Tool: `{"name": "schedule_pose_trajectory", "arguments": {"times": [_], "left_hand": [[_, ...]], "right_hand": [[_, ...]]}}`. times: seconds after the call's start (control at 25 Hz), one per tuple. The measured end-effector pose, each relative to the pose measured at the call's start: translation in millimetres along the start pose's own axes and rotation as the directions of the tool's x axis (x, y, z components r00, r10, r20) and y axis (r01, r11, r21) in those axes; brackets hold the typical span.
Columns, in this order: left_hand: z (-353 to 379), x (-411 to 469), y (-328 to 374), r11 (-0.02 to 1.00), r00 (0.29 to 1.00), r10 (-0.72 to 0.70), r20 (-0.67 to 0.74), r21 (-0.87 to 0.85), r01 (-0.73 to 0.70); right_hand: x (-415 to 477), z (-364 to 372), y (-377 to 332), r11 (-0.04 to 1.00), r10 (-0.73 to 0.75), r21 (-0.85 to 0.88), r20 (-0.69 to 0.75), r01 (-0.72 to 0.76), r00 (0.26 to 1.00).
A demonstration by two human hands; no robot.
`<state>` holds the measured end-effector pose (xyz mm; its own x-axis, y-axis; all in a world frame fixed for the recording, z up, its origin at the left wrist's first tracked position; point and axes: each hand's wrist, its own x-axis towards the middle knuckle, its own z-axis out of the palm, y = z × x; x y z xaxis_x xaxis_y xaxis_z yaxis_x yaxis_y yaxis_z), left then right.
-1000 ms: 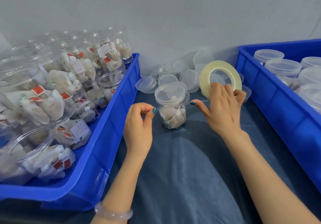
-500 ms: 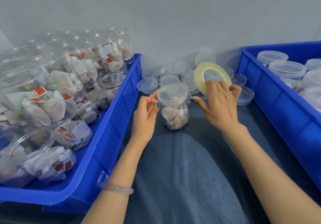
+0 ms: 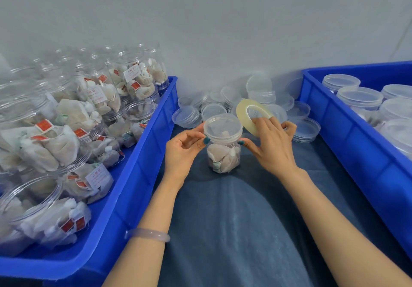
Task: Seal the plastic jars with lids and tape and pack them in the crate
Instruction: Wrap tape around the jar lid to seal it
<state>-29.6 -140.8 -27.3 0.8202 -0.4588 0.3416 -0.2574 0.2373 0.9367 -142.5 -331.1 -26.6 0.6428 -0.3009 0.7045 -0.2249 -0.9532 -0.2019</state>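
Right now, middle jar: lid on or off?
On: a clear lid covers the upright jar. Right hand holds the tape roll; taped or not, cannot tell.

One lidded jar (image 3: 223, 153) is stood on blue cloth (image 3: 234, 220) between left crate (image 3: 138, 175) and right crate (image 3: 338, 135). Its rim is pinched by left hand (image 3: 182, 150); tape roll (image 3: 244, 117) is gripped by right hand (image 3: 273, 146), thumb laid against the rim. Loose lids (image 3: 304, 129) are piled behind.
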Motion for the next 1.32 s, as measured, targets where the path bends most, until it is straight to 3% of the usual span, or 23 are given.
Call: {"name": "schedule_pose_trajectory", "arguments": {"times": [0.16,0.28,0.4,0.48,0.56,0.8,0.92,1.0,1.16,1.32], "left_hand": [[0,-1,-3,0.996,0.998,-0.036,-0.049,-0.086,0.032],[3,-7,-6,1.0,0.998,-0.018,-0.057,0.002,0.019],[20,-20,-5,1.0,0.999,-0.002,0.036,0.006,0.002],[34,-23,-6,0.985,0.992,0.015,0.125,0.169,-0.036],[49,-20,-3,0.947,0.996,-0.027,0.086,0.321,-0.002],[58,-13,-5,0.907,0.995,0.092,-0.03,0.415,-0.071],[47,-10,3,0.865,0.993,0.115,-0.002,0.492,-0.099],[39,-9,14,0.837,0.997,0.076,0.032,0.541,-0.081],[32,-13,28,0.942,0.993,-0.003,0.115,0.335,-0.036],[33,-16,34,0.984,0.979,-0.066,0.191,0.177,0.032]], "right_hand": [[-3,0,-4,0.999,0.034,0.024,0.005,-0.034,0.999],[-8,0,-8,0.995,0.09,0.029,0.009,-0.091,0.996],[-12,-1,-10,0.991,0.133,0.025,0.019,-0.133,0.991],[-12,-1,-13,0.99,0.14,0.021,0.028,-0.141,0.99],[-13,-3,-15,0.99,0.133,0.033,0.046,-0.134,0.99],[-16,-15,-4,0.987,0.045,0.144,0.16,-0.069,0.986],[-15,-24,5,0.995,0.05,0.072,0.182,-0.064,0.982],[-13,-32,13,0.989,0.127,0.059,0.164,-0.138,0.978],[-11,-38,17,0.959,0.218,0.133,0.227,-0.252,0.949],[-6,-37,12,0.953,0.183,0.189,0.272,-0.238,0.945]]}}
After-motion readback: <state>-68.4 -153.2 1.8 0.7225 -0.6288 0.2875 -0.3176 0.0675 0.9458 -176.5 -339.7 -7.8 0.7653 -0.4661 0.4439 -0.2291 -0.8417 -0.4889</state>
